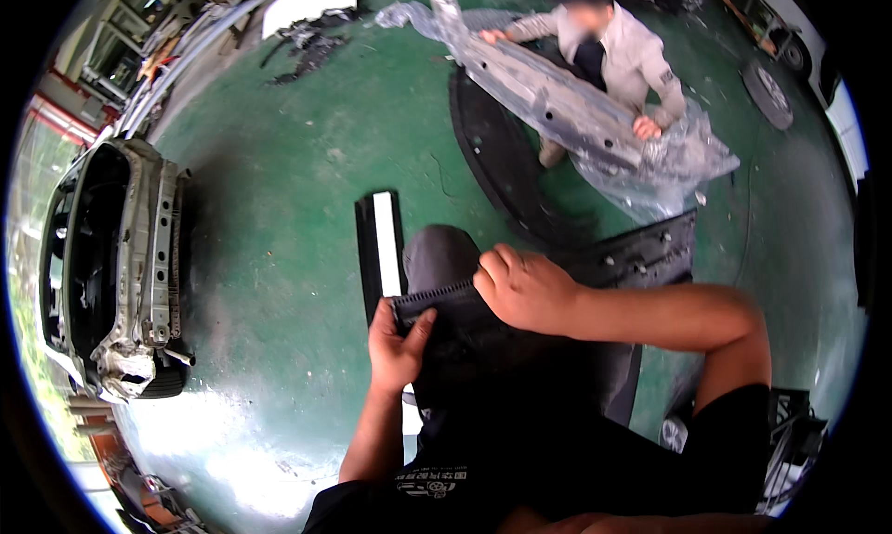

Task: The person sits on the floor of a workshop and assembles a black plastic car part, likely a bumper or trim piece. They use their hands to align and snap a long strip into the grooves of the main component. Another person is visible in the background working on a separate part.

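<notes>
In front of my body is a black strip with a toothed edge, held across my lap. My left hand pinches its left end, thumb on the near side. The fingers of my right hand are curled round its right part; that end is hidden behind the knuckles. Dark clothing and shadow blur the strip's lower outline. Just beyond the left hand a long black trim piece with a white stripe lies on the floor, beside my grey-clad knee.
A stripped car body stands at left. Ahead, a person crouches, holding a long metal panel in clear plastic. A curved black panel and a dark panel lie on the green floor. A wheel lies far right.
</notes>
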A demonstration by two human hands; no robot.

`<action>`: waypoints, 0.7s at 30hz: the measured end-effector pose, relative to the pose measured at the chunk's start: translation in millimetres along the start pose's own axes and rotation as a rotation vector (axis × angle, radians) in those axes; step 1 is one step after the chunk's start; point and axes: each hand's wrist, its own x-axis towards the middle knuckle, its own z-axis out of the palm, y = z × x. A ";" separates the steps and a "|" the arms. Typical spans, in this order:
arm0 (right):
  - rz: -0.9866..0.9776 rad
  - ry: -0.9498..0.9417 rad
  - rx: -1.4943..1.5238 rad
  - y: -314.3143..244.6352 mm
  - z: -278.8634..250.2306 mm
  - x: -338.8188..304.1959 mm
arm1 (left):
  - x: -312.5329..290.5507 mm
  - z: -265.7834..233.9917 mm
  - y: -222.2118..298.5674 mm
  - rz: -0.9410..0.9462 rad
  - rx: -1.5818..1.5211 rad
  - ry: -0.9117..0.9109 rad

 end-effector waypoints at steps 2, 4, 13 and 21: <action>0.005 -0.021 -0.081 1.1 -2.7 -3.9 | 4.5 10.9 8.1 -0.003 0.031 0.013; 0.033 -0.048 -0.099 1.2 -0.7 -10.6 | 6.1 16.6 3.6 -0.052 -0.019 0.011; 0.107 -0.041 -0.129 -4.7 0.9 -7.7 | 8.3 14.1 -4.2 0.016 0.061 0.012; 0.210 -0.050 -0.031 -5.4 1.2 -15.7 | 8.6 16.2 -6.5 -0.012 0.057 0.034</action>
